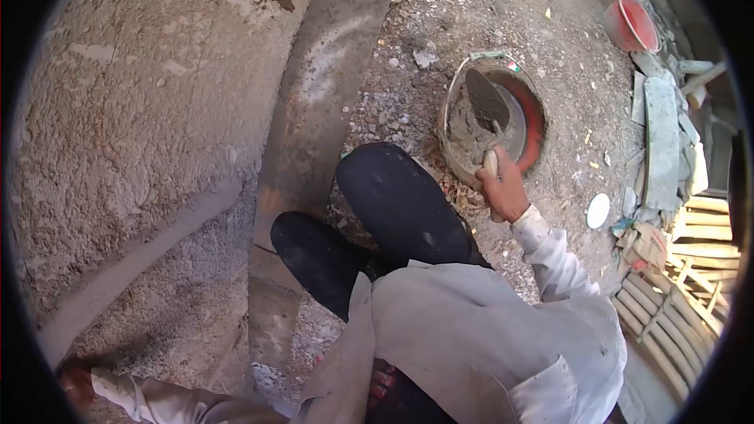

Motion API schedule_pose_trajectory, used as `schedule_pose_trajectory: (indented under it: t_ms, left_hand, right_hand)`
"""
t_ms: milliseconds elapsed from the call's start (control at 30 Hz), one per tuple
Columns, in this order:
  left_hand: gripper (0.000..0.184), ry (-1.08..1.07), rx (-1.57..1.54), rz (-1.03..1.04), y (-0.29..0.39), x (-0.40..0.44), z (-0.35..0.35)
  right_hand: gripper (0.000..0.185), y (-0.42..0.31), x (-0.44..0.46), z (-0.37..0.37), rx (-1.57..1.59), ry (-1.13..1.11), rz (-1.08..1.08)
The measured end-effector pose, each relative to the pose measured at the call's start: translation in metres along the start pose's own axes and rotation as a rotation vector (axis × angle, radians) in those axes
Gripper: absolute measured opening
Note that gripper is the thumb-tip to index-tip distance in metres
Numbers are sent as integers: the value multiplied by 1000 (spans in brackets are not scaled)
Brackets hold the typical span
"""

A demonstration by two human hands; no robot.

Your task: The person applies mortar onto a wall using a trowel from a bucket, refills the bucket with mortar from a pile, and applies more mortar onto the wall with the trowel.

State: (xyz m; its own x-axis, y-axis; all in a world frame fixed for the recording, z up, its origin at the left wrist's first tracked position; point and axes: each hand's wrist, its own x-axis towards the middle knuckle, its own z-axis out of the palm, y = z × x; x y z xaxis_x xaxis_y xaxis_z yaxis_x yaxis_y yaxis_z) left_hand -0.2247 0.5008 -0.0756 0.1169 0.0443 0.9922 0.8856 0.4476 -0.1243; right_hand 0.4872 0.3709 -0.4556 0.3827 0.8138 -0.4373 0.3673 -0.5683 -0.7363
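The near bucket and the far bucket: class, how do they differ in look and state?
The near bucket holds grey mortar; the far bucket shows mostly bare red inside. The right hand holds a trowel over the near bucket; no tool shows at the far bucket. Both have red inner walls.

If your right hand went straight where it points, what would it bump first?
The trowel in my right hand would likely hit the far side of the bucket; depth is unclear, so the grey mix might come first.

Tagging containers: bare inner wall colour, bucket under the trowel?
The bucket's inner wall is orange-red, best seen in head view.
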Motion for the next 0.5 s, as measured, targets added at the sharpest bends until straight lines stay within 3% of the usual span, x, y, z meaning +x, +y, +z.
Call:
schedule_pose_trajectory:
  t_ms: [100,167,233,333,433,500]
  left_hand:
    - [54,-14,21,47,-4,-7,-2]
    - [54,-25,21,51,-1,-12,-3]
    - [55,-10,23,45,2,-16,-1]
    - [55,12,24,49,4,-14,5]
    - [56,35,38,53,-1,-14,1]
    - [56,45,44,64,-4,-11,-1]
  right_hand:
    - [33,82,-9,-30,-140,59,234]
    - [24,119,7,-20,31,-25,432]
    - [14,125,42,-9,477,-252,678]
    - [5,111,66,15,1002,-481,744]
    - [3,112,61,17,1216,-585,677]
    - [2,112,44,15,1148,-537,555]
